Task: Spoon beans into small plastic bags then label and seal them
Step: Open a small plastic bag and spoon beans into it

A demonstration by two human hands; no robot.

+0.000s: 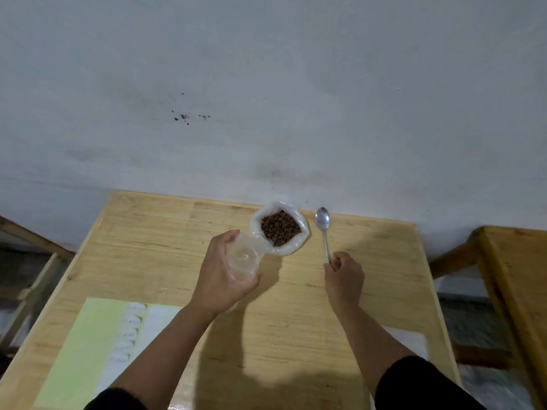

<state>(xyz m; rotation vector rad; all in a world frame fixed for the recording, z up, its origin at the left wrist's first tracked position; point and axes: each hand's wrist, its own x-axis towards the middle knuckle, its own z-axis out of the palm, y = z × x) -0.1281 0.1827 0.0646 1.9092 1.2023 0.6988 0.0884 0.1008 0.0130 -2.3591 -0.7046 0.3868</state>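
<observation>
Left hand: the left hand [220, 270] holds a small clear plastic bag [241, 258] above the table, fingers curled round its far side and thumb hooked over its near side, so the mouth stays open and round between them.
Small bag: it looks empty; its upper edge touches or overlaps the big bag just beyond the fingertips, which of the two I cannot tell.
Right hand: the right hand [343, 275] pinches the end of a metal spoon [323, 229] handle, fingers curled tight round it.
Spoon: the handle runs away from the fingers toward the wall, the bowl lying face up at the table's far edge, with nothing in it.
Beans: dark brown beans [279, 227] fill a white plastic bag [302, 229] with its rim rolled down, standing between the two hands, beyond the fingertips of both and just left of the spoon.
Table: a pale wooden table [165, 232] against a grey wall.
Paper: a green and white printed sheet [88, 344] lies near the left forearm, well behind the fingers.
</observation>
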